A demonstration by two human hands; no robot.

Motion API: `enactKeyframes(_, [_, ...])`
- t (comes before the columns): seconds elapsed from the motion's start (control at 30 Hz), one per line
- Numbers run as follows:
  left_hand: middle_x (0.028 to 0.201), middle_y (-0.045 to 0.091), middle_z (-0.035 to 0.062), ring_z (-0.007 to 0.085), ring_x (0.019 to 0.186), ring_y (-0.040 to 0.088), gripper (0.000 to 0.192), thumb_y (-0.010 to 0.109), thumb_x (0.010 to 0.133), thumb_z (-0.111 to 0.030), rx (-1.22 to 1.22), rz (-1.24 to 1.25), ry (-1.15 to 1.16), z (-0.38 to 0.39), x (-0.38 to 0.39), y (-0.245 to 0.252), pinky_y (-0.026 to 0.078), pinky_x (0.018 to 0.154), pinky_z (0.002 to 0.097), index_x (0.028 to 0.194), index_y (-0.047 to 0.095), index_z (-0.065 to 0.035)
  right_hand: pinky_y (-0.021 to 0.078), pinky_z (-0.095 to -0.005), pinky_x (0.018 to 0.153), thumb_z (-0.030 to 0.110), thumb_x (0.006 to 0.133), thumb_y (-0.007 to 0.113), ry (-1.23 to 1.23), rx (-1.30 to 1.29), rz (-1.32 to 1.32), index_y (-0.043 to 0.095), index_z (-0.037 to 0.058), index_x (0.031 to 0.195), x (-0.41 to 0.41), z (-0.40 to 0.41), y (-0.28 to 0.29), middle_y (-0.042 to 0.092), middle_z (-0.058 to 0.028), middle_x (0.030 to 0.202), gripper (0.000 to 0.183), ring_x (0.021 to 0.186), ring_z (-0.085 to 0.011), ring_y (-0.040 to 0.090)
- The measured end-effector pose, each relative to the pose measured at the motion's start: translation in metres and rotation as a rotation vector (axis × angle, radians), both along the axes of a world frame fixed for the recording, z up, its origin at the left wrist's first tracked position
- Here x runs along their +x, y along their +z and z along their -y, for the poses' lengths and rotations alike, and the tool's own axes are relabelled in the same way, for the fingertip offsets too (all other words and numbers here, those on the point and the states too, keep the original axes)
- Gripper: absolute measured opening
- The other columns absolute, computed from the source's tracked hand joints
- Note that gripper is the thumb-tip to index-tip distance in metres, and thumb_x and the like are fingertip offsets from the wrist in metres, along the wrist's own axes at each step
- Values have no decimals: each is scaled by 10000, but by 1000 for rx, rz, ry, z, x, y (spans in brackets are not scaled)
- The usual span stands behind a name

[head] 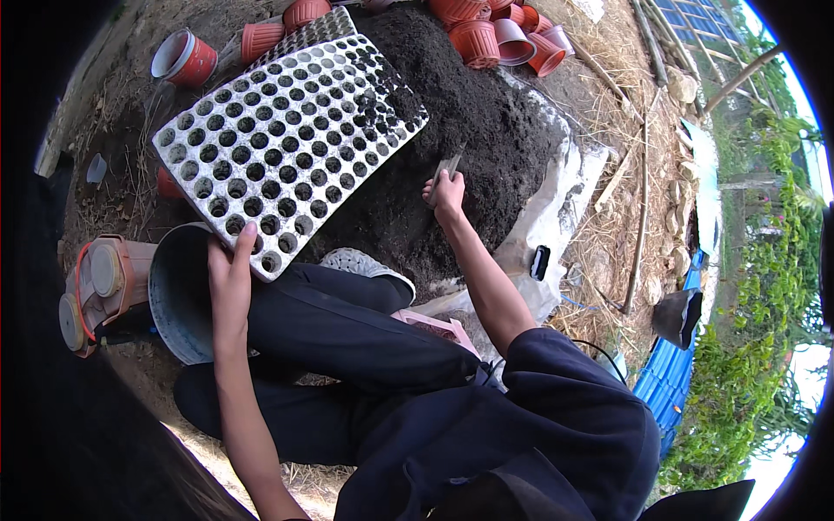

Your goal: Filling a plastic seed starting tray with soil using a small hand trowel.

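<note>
A white foam seedling tray (301, 124) with many round cells lies tilted over the left side of a dark soil heap (495, 124). My left hand (229, 277) grips its near corner, thumb on top. Dark soil covers some cells at the tray's far right end; many nearer cells look hollow, with a little soil in them. My right hand (447, 194) is closed around a flat, greyish strip-like tool (451, 163), whose far tip touches or enters the soil. The tool's exact kind cannot be told. A second cell tray (313, 32) shows behind the first.
Reddish plastic pots (472, 44) are piled behind the soil, and a red pot (189, 60) stands at the left. A dark bucket (179, 293) sits beside my knee. A whitish plastic sheet (554, 195) underlies the heap, bearing a small black object (539, 262). Straw and sticks lie right.
</note>
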State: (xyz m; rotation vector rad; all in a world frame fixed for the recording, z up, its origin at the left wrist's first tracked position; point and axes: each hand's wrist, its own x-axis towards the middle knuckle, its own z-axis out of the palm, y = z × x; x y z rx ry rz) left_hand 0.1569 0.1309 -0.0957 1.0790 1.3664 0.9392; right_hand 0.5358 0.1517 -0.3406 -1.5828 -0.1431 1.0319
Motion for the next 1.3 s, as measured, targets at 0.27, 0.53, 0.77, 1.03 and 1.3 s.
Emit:
enactKeyframes(0.27, [1289, 595, 117, 160, 1164, 559, 501, 632, 988, -273, 45, -31, 5, 1, 0, -2, 410, 1018, 306, 1348, 494, 47, 498, -296, 457, 240, 1042, 501, 419, 26, 538, 491, 23, 1181, -15, 2, 73, 604, -71, 663, 258, 555, -116, 616])
enactKeyframes(0.53, [1341, 574, 111, 166, 1217, 540, 520, 620, 996, -275, 18, -13, -18, 1, -1, 0, 384, 1050, 311, 1391, 475, 31, 506, -554, 726, 238, 996, 527, 364, -175, 1052, 486, 55, 1227, 10, -12, 82, 674, -297, 853, 297, 851, -476, 664])
enactKeyframes(0.77, [1246, 615, 122, 160, 1114, 584, 484, 647, 981, -274, 65, -21, 27, 2, 1, 0, 438, 988, 305, 1310, 515, 56, 531, -490, 774, 196, 989, 525, 603, -28, 1070, 506, 46, 1228, -4, -7, 99, 681, -273, 927, 283, 909, -451, 665])
enactKeyframes(1.03, [1277, 608, 132, 173, 1140, 579, 507, 649, 979, -279, 55, -21, 22, 0, -1, -3, 431, 1001, 312, 1327, 504, 60, 538, -486, 755, 143, 994, 501, 730, 111, 1366, 526, 109, 1300, -15, 5, 104, 642, -163, 956, 309, 897, -383, 652])
enactKeyframes(1.3, [1238, 621, 131, 158, 1100, 593, 492, 650, 979, -281, 32, 0, 20, 2, -1, -1, 451, 969, 303, 1300, 517, 68, 537, -505, 758, 154, 1012, 468, 548, -154, 1370, 477, 80, 1309, 16, -7, 80, 655, -202, 988, 306, 919, -411, 656])
